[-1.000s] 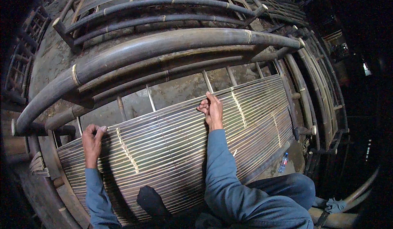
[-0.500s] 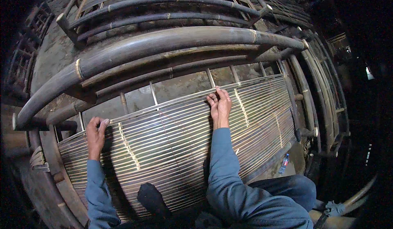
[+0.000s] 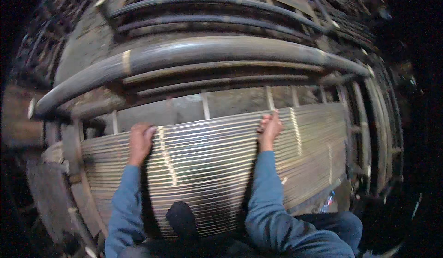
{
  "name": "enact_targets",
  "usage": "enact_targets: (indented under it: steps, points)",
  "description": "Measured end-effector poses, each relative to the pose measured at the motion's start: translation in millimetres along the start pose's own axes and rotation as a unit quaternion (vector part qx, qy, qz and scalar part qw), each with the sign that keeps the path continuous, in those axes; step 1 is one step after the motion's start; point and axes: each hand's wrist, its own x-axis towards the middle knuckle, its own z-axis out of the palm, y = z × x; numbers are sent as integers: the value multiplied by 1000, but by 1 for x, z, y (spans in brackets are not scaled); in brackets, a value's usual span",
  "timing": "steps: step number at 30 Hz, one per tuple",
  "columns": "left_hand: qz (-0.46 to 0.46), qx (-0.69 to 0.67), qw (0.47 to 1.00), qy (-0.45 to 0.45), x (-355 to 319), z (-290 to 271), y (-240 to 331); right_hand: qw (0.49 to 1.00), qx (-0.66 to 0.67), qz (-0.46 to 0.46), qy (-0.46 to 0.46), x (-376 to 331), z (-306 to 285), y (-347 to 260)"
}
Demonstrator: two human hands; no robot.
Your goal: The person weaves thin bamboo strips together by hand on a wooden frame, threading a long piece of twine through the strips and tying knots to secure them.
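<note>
Rods lie packed side by side across the frame; left hand and right hand curl over their far edge, where fingers could get pinched if rods roll.

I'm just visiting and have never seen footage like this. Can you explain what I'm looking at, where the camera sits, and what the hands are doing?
There is no machine here, only a person at work. The single picture comes from a wide fisheye camera worn on the person's head, looking down, so straight rods look curved. Both blue-sleeved forearms enter from below. In front lies a panel of thin parallel rods, pale and shiny, resting on a frame of thicker poles. The left hand and the right hand both rest at the panel's far edge, fingers curled at the topmost rods. Whether they truly grip a rod is too small to tell. Beyond the frame is a dark, cluttered workshop.
</note>
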Motion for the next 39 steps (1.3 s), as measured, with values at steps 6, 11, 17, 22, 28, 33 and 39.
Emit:
enact_targets:
  steps: [6,11,17,22,28,33,39]
  points:
    - [62,78,993,59,-11,13,15,995,-21,-85,-50,-11,-2,1]
    - [10,34,980,195,-35,-20,8,963,-118,-205,-126,-50,29,26]
    - [-208,200,930,227,-84,-56,-26,848,-265,-217,-405,-183,100,54]
    - [-154,298,934,126,-79,-61,-56,743,-257,-217,-578,-280,126,96]
    - [-228,-67,971,13,-90,-81,-62,690,-365,-134,-611,-322,170,169]
    - [-178,-145,968,-105,-149,-99,30,720,-164,338,-584,-321,183,133]
    - [-48,27,978,201,-68,-130,-72,825,-259,31,-501,-228,116,54]
